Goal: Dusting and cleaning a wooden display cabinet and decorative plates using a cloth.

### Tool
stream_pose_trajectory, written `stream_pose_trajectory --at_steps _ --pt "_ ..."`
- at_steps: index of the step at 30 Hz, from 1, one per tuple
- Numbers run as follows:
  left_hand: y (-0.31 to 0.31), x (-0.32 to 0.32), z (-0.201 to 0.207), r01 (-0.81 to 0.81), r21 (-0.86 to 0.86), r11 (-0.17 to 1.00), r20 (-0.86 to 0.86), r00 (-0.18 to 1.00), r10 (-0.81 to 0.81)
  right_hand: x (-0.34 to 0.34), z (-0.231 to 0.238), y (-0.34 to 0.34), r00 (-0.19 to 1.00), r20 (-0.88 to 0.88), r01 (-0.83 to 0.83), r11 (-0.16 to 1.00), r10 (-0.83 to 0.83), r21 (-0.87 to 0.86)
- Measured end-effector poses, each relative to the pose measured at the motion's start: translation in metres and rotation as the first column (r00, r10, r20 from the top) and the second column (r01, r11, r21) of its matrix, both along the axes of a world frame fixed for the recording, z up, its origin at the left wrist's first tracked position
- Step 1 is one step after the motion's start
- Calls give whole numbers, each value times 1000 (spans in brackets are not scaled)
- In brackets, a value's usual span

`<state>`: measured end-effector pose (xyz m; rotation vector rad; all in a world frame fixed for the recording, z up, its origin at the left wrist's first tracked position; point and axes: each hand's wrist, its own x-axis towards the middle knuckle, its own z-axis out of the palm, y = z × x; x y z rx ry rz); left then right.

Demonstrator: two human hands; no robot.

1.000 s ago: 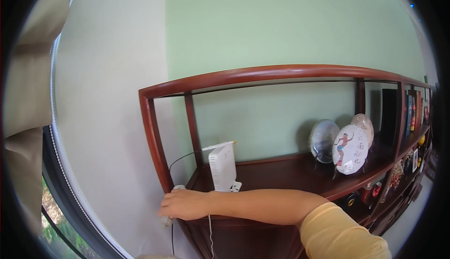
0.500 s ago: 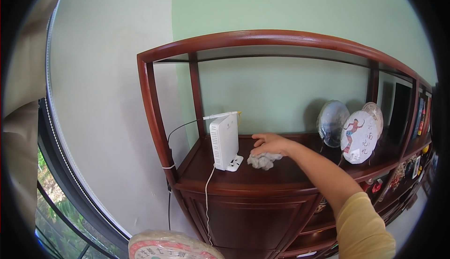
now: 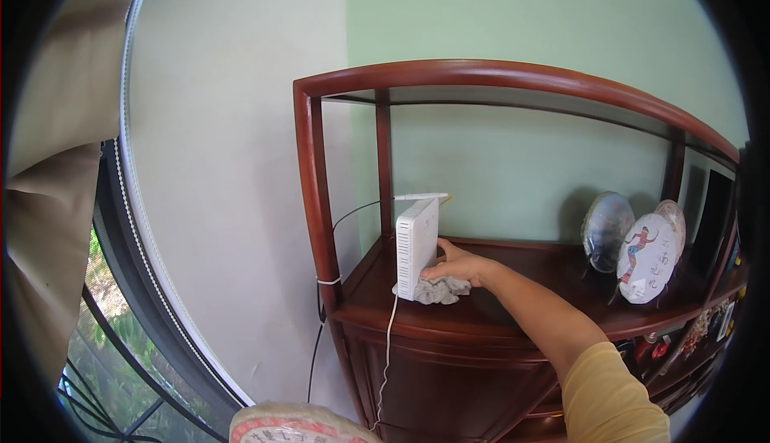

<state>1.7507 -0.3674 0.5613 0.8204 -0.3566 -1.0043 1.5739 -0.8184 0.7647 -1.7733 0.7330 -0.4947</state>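
Note:
My right hand [image 3: 464,267] reaches in from the lower right to a white upright router [image 3: 418,246] on the cabinet's dark wooden top. The thumb lies against the router's right face while the other fingers bend round its rear edge, partly hidden. Directly under the hand, a crumpled grey cloth [image 3: 443,290] sits against the router's base. A white cable [image 3: 390,355] hangs from the router over the cabinet's front. No part of my left hand shows.
Paper-wrapped round discs on stands, the nearest a white disc [image 3: 646,258], occupy the shelf's right part. A wrapped disc [image 3: 293,425] rises at the bottom edge. The reddish wooden frame [image 3: 307,194] surrounds the shelf. A window [image 3: 104,323] and curtain [image 3: 60,194] are at left.
My right hand has moved from beside the router onto it, and the cloth has moved against its base. The whole view has shifted, placing the cabinet farther right.

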Motion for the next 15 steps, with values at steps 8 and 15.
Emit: stream_pose_trajectory --at_steps 8,15 --pt "-5 8 -5 22 -35 999 5 1000 -22 32 -12 13 995 37 97 991 -94 -88" --pt "-11 15 -13 36 -13 999 3 999 -36 38 -24 6 990 59 133 983 -127 -125"
